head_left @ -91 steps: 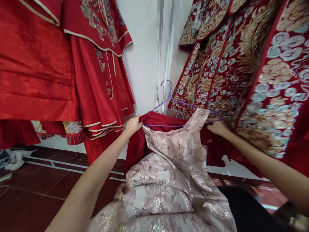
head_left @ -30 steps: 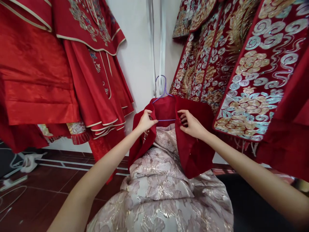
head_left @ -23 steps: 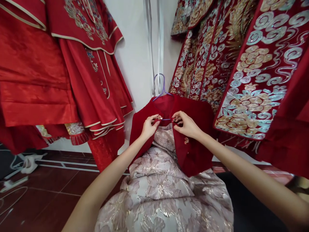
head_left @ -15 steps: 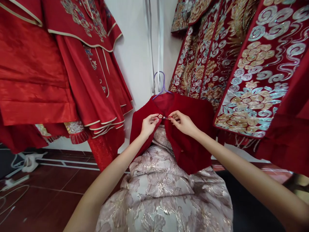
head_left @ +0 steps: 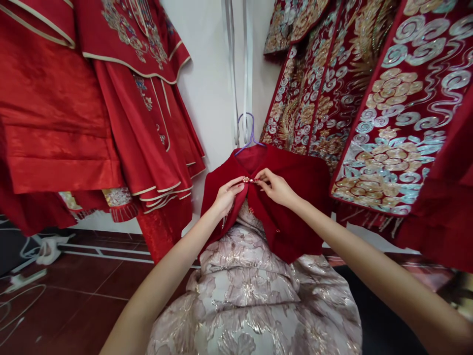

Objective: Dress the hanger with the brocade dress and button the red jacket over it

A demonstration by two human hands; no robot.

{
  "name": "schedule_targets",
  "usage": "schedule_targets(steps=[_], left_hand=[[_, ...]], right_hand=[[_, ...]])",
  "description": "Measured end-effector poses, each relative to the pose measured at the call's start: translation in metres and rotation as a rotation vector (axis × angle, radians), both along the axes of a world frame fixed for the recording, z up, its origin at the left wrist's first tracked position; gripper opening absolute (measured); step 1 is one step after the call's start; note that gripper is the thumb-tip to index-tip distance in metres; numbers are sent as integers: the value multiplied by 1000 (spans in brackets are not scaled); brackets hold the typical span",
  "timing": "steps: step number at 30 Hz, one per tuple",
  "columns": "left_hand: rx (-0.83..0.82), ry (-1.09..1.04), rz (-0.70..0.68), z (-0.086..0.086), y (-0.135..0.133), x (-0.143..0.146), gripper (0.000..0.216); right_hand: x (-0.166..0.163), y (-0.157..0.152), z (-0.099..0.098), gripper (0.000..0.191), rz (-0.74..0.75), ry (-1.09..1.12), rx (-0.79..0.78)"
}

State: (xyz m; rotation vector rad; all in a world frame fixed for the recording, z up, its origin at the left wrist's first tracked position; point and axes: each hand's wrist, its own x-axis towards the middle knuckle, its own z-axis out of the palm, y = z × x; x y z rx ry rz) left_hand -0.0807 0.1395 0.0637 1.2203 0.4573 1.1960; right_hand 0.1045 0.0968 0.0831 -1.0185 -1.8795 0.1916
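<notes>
A dark red short jacket [head_left: 295, 197] hangs on a purple hanger [head_left: 253, 132] over a pale floral brocade dress [head_left: 251, 291]. At the jacket's neckline is a small ornamental clasp [head_left: 248, 180] with pearl-like beads. My left hand [head_left: 226, 195] pinches the clasp's left end between thumb and fingers. From the other side, my right hand [head_left: 276, 187] pinches its right end and the jacket edge. The two front edges lie close together at the clasp and spread apart below it. Whether the clasp's two halves are joined is too small to tell.
Red robes with cream piping [head_left: 148, 133] hang at the left. Embroidered red garments [head_left: 391, 138] hang at the right. White straps [head_left: 247, 64] run down the wall to the hanger. A white rack bar [head_left: 107, 252], shoes [head_left: 50, 249] and cables [head_left: 25, 296] are at the lower left.
The jacket's front edges have come closer together below the neckline. Both hands keep their pinch at the clasp, and the whole view has shifted slightly.
</notes>
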Motion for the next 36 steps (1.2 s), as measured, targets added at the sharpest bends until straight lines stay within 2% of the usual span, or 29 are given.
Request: schedule_targets(steps=[3, 5, 8, 12, 16, 20, 24, 29, 31, 33, 36], left_hand=[[19, 29, -3, 0, 5, 0, 39], [87, 93, 53, 2, 10, 2, 33], [293, 251, 199, 5, 19, 7, 23], [514, 407, 332, 6, 22, 15, 21], [561, 421, 439, 1, 17, 23, 22], [496, 375, 473, -2, 15, 27, 19], [388, 284, 407, -3, 14, 23, 18], [88, 81, 106, -8, 3, 5, 32], [-7, 19, 30, -10, 0, -2, 38], [-29, -11, 4, -10, -2, -5, 40], [23, -15, -25, -9, -1, -3, 42]], right_hand=[[-3, 6, 3, 13, -10, 12, 9], [-4, 9, 4, 12, -14, 9, 18], [-4, 11, 6, 11, -28, -18, 34], [-4, 14, 7, 11, -42, -61, 66], [-5, 19, 6, 13, -72, -77, 84], [-6, 19, 5, 13, -120, -82, 91], [-4, 8, 6, 8, -172, -85, 68], [-4, -1, 5, 5, -213, -91, 53], [-6, -2, 4, 6, -199, -92, 52], [-8, -3, 4, 8, -176, -97, 53], [-12, -4, 5, 9, -145, -118, 55]])
